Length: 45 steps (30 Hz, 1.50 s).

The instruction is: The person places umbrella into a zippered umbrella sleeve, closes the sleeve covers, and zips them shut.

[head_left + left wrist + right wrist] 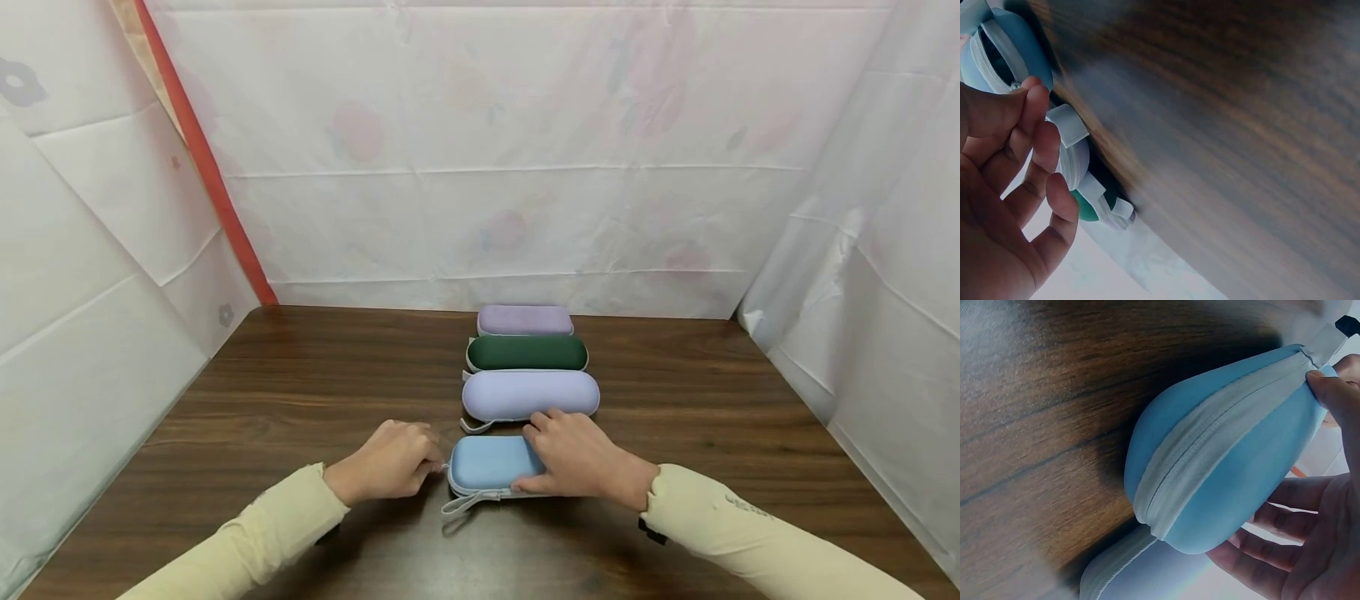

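A light blue zippered case [487, 463] lies on the dark wooden table, nearest the person. My right hand [581, 456] grips its right part, thumb on the front edge and fingers over the far side. At its left end, my left hand [397, 460] pinches the small zipper pull [1016, 85] between thumb and forefinger. The left wrist view shows the zip parted there, with a dark gap [999, 57] between the zipper tapes. Along the right end, the zip tape [1194, 434] looks closed. A grey wrist loop [468, 502] hangs from the front.
Behind the blue case, a lavender case [531, 395], a dark green case [527, 353] and a purple case [525, 320] lie in a row toward the back. Patterned white sheets [480, 167] enclose the table [315, 375] at the back and sides.
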Each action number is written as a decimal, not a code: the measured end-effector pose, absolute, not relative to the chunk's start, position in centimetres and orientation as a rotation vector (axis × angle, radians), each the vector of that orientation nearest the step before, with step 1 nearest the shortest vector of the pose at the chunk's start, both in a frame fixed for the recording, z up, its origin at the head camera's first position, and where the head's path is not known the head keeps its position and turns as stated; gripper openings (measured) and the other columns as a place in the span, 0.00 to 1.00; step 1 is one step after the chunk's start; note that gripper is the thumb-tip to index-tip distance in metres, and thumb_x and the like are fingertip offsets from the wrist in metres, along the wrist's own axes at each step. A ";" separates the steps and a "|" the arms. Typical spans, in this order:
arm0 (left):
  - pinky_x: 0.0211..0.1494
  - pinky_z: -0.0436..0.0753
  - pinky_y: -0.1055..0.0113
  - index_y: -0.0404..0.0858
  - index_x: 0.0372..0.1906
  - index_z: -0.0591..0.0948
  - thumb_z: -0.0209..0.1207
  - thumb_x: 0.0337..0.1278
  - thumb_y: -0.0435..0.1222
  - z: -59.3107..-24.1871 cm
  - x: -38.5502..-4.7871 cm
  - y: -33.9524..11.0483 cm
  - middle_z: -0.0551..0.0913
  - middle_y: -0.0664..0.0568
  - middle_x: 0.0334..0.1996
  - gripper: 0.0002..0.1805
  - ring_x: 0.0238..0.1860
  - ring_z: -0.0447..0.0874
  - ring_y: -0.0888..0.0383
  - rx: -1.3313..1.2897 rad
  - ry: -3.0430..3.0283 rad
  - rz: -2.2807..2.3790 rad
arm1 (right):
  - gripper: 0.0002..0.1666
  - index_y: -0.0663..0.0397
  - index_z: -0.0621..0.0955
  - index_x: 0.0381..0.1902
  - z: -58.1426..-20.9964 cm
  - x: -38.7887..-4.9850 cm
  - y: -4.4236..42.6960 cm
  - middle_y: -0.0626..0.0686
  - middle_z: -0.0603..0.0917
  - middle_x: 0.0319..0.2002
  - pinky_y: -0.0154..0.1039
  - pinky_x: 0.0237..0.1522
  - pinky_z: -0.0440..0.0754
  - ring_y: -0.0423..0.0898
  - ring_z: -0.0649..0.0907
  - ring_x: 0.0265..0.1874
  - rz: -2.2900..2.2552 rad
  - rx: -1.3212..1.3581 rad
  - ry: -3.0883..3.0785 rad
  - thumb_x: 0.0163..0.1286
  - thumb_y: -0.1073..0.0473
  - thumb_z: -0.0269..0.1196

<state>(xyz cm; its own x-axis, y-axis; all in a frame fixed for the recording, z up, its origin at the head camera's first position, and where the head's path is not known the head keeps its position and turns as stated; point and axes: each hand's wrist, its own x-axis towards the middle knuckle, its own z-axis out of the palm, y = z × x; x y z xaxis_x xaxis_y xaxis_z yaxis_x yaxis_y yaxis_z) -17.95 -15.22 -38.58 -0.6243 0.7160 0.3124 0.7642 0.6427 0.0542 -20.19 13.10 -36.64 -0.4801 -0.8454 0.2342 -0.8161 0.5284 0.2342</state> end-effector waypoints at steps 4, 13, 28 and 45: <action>0.17 0.63 0.71 0.50 0.12 0.72 0.64 0.39 0.26 -38.6 -17.7 -15.2 0.69 0.66 0.19 0.18 0.22 0.68 0.68 -1.193 -2.601 -0.285 | 0.35 0.54 0.81 0.29 -36.7 -20.2 13.0 0.48 0.73 0.25 0.34 0.19 0.68 0.43 0.71 0.20 -0.118 1.374 -2.448 0.55 0.26 0.61; 0.16 0.53 0.73 0.51 0.10 0.67 0.61 0.37 0.25 -38.6 -16.7 -14.7 0.60 0.66 0.15 0.21 0.19 0.55 0.69 -1.206 -2.599 -0.347 | 0.33 0.53 0.80 0.26 -36.9 -20.5 13.0 0.48 0.73 0.24 0.35 0.18 0.69 0.44 0.72 0.19 -0.131 1.324 -2.497 0.57 0.27 0.60; 0.15 0.49 0.74 0.50 0.09 0.58 0.59 0.36 0.25 -38.1 -15.3 -11.6 0.49 0.66 0.12 0.25 0.16 0.47 0.69 -1.208 -2.596 -0.312 | 0.34 0.52 0.80 0.25 -37.3 -20.5 12.9 0.48 0.73 0.24 0.36 0.18 0.70 0.44 0.72 0.20 -0.129 1.303 -2.467 0.55 0.25 0.60; 0.31 0.80 0.68 0.34 0.46 0.79 0.77 0.32 0.43 -38.4 -17.5 -13.4 0.85 0.50 0.32 0.32 0.31 0.84 0.60 -1.032 -2.792 -0.671 | 0.45 0.57 0.76 0.59 -36.3 -19.8 16.9 0.50 0.77 0.46 0.42 0.42 0.78 0.44 0.77 0.42 0.101 1.324 -2.771 0.49 0.36 0.72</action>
<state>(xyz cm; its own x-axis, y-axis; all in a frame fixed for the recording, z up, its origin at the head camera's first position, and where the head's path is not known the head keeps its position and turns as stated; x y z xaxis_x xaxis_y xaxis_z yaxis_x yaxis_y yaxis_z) -17.55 -13.41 -38.40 -0.7678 0.5977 0.2308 0.6373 0.6754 0.3709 -19.77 16.92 -36.34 -0.6267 -0.7740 0.0903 -0.7786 0.6269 -0.0296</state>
